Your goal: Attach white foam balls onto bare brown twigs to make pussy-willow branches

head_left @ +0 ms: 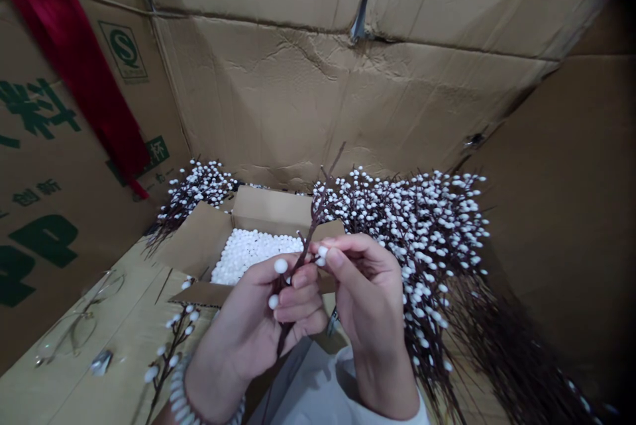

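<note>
A dark brown branch (318, 212) stands tilted in front of me, with a few white balls on its lower twigs. My left hand (283, 312) is wrapped round its stem; a beaded bracelet circles that wrist. Between the thumb and fingers of my right hand (368, 279) is a white ball (322, 252), at a short side twig of the branch. Behind my hands, an open cardboard box (271, 208) holds a mass of small white balls (248, 247). The upper part of the branch shows no balls.
White-tipped branches (422, 220) are heaped at the right, with bare brown stems (517, 345) beyond. Another bunch (199, 187) lies back left. One balled branch (171, 349), eyeglasses (79, 322) and a small shiny object (101, 362) are on the left. Cardboard walls (298, 94) surround the work surface; a red ribbon (84, 61) hangs left.
</note>
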`<state>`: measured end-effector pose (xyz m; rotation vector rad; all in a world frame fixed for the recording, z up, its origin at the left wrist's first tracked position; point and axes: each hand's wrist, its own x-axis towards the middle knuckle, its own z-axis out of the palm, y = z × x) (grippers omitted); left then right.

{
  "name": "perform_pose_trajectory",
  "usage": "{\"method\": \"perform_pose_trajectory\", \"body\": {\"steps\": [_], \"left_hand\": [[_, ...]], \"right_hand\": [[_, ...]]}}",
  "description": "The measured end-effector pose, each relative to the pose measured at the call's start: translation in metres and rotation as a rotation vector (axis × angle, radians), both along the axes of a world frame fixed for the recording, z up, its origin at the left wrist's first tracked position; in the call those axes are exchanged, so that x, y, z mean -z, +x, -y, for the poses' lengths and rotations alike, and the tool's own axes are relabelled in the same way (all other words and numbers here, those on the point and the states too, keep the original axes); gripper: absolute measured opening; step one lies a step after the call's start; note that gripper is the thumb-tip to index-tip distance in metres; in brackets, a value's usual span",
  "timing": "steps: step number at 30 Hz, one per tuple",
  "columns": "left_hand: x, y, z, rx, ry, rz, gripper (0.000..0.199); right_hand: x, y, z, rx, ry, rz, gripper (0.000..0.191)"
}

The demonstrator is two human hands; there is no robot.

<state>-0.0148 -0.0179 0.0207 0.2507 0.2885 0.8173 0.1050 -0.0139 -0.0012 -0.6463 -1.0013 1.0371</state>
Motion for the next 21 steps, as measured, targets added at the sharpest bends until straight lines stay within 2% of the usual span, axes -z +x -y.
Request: {"method": "perform_pose_trajectory", "body": {"steps": [7, 15, 21], "left_hand": [[0.003, 0.001, 0.000, 0.021, -0.032, 0.046, 0.019], [0.003, 0.001, 0.001, 0.016, -0.059, 0.052, 0.017], [0.004, 0.002, 0.001, 0.015, -0.056, 0.051, 0.017]], "right_hand": [[0.003, 0.002, -0.001, 0.069, 0.091, 0.098, 0.019], [0.001, 0.007, -0.001, 0.044, 0.168, 0.157, 0.031], [-0.002, 0.013, -0.003, 0.036, 0.212, 0.265, 0.033]]}}
